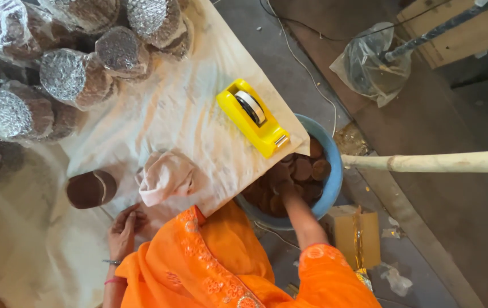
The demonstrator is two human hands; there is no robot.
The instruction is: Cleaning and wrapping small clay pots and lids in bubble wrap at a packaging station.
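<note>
head | right hand (285, 191) in blue tub (335, 177) (brown discs (303, 169)) | left hand (123, 231) flat

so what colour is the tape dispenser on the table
Bright yellow tape dispenser, with a white roll inside; the head view shows it clearly.

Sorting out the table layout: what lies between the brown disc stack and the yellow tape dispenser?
In the head view, a crumpled pinkish cloth lies between the brown disc stack and the yellow tape dispenser.
</note>
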